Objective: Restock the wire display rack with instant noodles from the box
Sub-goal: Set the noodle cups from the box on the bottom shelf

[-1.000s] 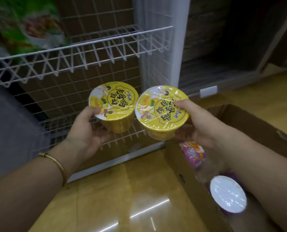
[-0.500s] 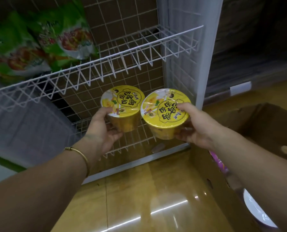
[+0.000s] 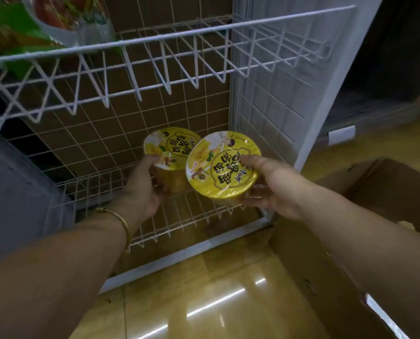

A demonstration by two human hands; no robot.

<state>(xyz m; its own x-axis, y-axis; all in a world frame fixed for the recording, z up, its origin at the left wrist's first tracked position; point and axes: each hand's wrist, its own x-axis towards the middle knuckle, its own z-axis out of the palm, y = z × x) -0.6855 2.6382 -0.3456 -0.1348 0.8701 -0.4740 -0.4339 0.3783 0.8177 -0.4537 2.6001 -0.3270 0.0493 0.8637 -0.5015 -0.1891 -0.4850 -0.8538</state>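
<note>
Early going, seemingly: green packets (image 3: 20,30) on the upper shelf (image 3: 204,47) at left, no cup yet set on the lower shelf (image 3: 192,216). Left hand (image 3: 140,192) curled round one yellow cup (image 3: 173,150) above the shelf wires; right hand (image 3: 275,189) gripping a second cup (image 3: 225,167) just beside it, thumb across the lid. Box (image 3: 326,265) at right, contents unseen.

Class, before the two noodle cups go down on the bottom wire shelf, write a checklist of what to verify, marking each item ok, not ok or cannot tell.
1. Left hand grips the farther yellow noodle cup: ok.
2. Right hand grips the nearer yellow noodle cup: ok.
3. Bare space on the bottom wire shelf under the cups: ok.
4. Cups sit below the upper wire shelf: ok.
5. Nearer cup level: not ok, lid tilts toward the camera.
6. Farther cup resting on the shelf: cannot tell.
</note>
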